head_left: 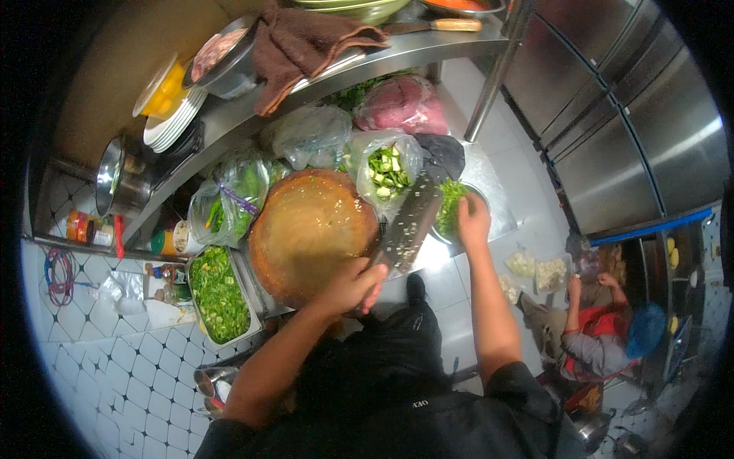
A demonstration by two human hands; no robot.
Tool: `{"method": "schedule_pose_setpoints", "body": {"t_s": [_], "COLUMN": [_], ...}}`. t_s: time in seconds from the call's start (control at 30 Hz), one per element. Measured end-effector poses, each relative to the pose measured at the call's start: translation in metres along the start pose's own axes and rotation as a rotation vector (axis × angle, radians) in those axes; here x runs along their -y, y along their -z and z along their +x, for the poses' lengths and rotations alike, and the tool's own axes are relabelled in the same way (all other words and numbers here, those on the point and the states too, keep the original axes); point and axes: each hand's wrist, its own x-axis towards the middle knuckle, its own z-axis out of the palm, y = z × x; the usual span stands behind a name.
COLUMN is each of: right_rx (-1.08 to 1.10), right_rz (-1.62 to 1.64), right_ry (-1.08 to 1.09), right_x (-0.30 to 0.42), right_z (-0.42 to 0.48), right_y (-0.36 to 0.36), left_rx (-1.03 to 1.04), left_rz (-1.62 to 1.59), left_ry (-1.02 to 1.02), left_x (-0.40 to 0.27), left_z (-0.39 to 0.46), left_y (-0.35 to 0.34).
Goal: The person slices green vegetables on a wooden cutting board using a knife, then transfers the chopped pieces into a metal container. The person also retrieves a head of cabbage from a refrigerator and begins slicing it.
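My left hand (358,284) grips the handle of a broad cleaver (410,221), its dark blade speckled with small pale bits. Beside the blade, my right hand (475,221) reaches into a metal bowl (484,198) and touches chopped greens (450,201); its fingertips are partly hidden. A round wooden chopping block (312,229) lies to the left of the cleaver, with small scraps on its top. Behind the blade stands an open plastic bag (367,166) of cut green vegetable pieces (387,172). A metal tray (255,321) of chopped greens (221,292) sits left of the block.
Bagged green peppers (235,195) and bagged pink meat (404,103) lie around the block. The metal shelf (401,51) above holds a brown cloth (309,46), a wooden-handled knife (456,24), plates (175,123) and bowls. A co-worker (602,338) sits low at the right.
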Motion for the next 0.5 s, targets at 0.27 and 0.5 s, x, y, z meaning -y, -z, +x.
{"method": "schedule_pose_setpoints", "body": {"t_s": [0.27, 0.5], "right_rx": [0.125, 0.685], "right_rz": [-0.157, -0.579], "right_ry": [0.325, 0.543], "right_x": [-0.003, 0.022], "right_z": [0.029, 0.029], "right_y": [0.009, 0.007], "left_rx": [-0.349, -0.729], "left_rz": [-0.083, 0.415], "left_ry": [-0.025, 0.114], "left_x": [0.022, 0.084], "left_z": [-0.091, -0.132], "left_y": [0.054, 0.076]}}
